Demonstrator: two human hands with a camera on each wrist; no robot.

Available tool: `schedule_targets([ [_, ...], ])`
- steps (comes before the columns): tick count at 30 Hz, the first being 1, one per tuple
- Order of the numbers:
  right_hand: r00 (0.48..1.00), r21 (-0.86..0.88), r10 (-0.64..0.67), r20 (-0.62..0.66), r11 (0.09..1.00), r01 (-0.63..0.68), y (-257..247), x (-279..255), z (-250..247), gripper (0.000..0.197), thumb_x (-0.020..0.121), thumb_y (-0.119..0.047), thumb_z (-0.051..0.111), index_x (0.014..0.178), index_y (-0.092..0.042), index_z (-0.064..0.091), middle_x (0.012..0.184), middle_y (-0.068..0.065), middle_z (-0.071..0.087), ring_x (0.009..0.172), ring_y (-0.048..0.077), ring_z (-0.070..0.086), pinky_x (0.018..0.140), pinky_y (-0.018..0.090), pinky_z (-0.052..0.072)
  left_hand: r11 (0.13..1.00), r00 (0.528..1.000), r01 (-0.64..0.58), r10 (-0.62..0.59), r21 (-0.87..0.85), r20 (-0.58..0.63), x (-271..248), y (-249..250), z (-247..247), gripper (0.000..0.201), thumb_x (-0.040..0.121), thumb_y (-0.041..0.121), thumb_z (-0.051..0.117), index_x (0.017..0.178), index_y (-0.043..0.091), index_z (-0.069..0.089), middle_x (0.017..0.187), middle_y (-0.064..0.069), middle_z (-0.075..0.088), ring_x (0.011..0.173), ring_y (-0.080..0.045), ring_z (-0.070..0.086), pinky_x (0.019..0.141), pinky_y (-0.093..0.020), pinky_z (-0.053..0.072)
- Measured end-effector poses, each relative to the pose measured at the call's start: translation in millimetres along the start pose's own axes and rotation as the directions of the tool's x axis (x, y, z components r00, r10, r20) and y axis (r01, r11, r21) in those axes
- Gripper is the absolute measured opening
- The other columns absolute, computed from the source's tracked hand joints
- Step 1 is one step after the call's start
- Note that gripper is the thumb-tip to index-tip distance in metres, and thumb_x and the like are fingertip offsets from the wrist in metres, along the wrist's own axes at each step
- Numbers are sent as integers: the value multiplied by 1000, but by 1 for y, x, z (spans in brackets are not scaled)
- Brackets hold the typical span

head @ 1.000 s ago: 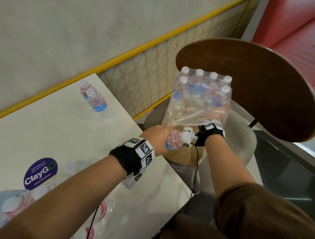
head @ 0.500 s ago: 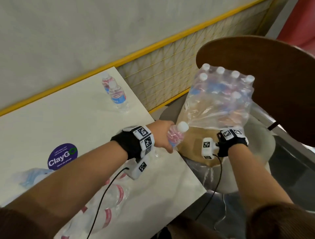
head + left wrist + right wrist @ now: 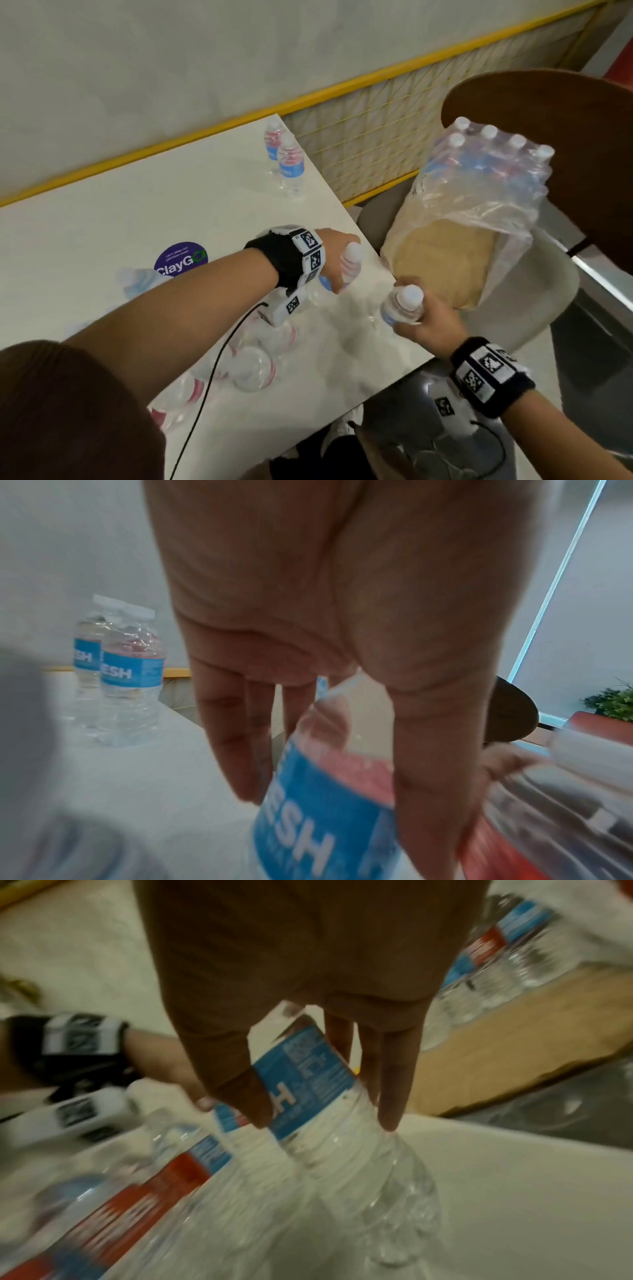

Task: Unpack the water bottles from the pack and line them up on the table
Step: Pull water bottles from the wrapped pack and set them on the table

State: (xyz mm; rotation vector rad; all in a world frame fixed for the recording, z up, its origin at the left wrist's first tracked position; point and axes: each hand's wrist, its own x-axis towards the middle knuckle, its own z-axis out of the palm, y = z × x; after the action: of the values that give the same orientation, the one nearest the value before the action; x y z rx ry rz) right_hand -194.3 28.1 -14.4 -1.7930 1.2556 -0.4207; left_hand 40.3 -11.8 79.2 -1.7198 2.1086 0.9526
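My left hand [image 3: 337, 260] grips a blue-labelled water bottle [image 3: 350, 262] above the white table's [image 3: 102, 222] right edge; the left wrist view shows fingers and thumb around that bottle [image 3: 329, 799]. Just right of it, my right hand [image 3: 423, 320] holds a second capped bottle [image 3: 402, 305] near the table's front right corner, with its fingers round the label [image 3: 304, 1069]. The torn plastic pack [image 3: 486, 178] of several bottles stands on a chair beyond the table. Two bottles [image 3: 290, 164] stand upright at the table's far right edge.
Several more bottles [image 3: 253, 368] lie or stand blurred on the table under my left forearm. A round purple sticker [image 3: 180, 258] marks the table's middle. A dark wooden chair back [image 3: 565, 137] rises behind the pack. A yellow-framed mesh panel [image 3: 370, 137] runs along the wall.
My left hand has carried its bottle from the pack over the table's edge. My right hand has come out of the pack holding a second bottle and moved toward the table.
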Motion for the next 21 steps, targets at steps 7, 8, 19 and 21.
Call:
schedule_targets([
  [7,918,17,-199,344,979,205,-47,-24,70,65,67,-13,74,125,-26,46,121,-12,53,106,1,53,86,20,50,979,992,-4,-21,202,124,-6,1,-4,61,82,29,72,135,16,46,134,-6,50,113,-23,50,80,-25,36],
  [8,904,11,-213,371,974,226,-50,-24,79,66,68,-14,74,127,-25,45,123,-10,52,109,4,52,88,22,50,978,992,-15,-11,209,124,-9,3,-6,61,84,29,69,139,18,45,137,-5,48,119,-22,49,81,-23,35],
  [19,834,-10,-247,494,957,290,-84,-23,124,68,69,-10,71,129,-20,43,125,3,52,112,21,52,97,38,46,935,967,-92,1,343,257,-14,17,-5,52,83,5,66,132,17,56,135,-3,55,104,-18,55,49,-12,39],
  [21,824,-17,-249,508,954,299,-84,-22,125,70,69,-9,71,132,-19,41,128,5,49,115,23,50,98,39,45,920,971,-105,12,378,239,-12,22,-4,50,84,7,66,132,16,56,134,-4,56,103,-18,55,49,-12,34],
])
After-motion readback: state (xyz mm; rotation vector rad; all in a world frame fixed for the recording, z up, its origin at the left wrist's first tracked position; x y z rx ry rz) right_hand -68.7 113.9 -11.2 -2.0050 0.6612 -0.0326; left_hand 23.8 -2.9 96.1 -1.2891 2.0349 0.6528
